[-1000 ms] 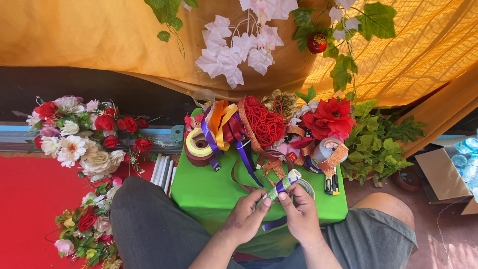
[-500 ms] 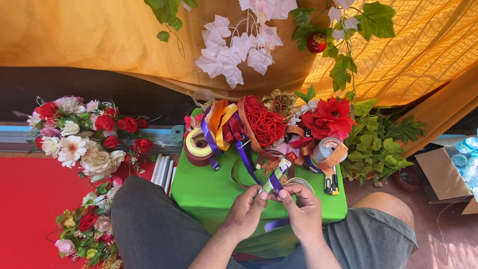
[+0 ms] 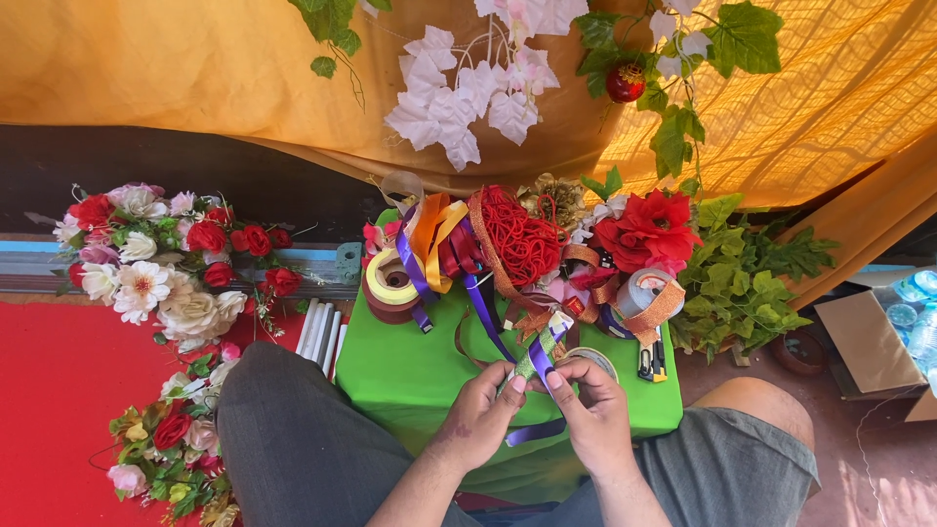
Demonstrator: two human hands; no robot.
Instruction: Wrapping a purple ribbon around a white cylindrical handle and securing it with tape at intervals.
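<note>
Both hands are held together over the near part of the green table point(image 3: 410, 376), between the person's knees. The left hand point(image 3: 480, 418) and the right hand point(image 3: 589, 410) are pinched, fingertips almost touching, on a narrow green glittery ribbon point(image 3: 528, 364) that rises at a slant from between the thumbs. A purple ribbon point(image 3: 485, 310) is run from the pile at the back of the table down to the same pinch, and a loop of it is seen hanging below the hands at the table's front edge. Exactly which fingers clamp which ribbon cannot be told.

Just behind the right hand a tape roll point(image 3: 595, 359) is lying flat, partly hidden by the knuckles. At the table's left a yellow ribbon spool point(image 3: 391, 280) is stacked on a brown one. Orange ribbons point(image 3: 430, 232) are draped behind it, beside a bundle of red mesh point(image 3: 524, 239). A red artificial flower point(image 3: 649, 226) is set at the back right, with a copper glitter ribbon roll point(image 3: 652, 300) and a small black-and-yellow cutter point(image 3: 651, 362) in front of it.

On the floor to the left, bunches of artificial roses point(image 3: 156, 263) are laid on a red carpet point(image 3: 54, 400). Green leafy foliage point(image 3: 747, 278) is placed to the right of the table. White fabric leaves point(image 3: 459, 93) and a red ornament point(image 3: 625, 83) are hung above against an orange curtain point(image 3: 176, 68).
</note>
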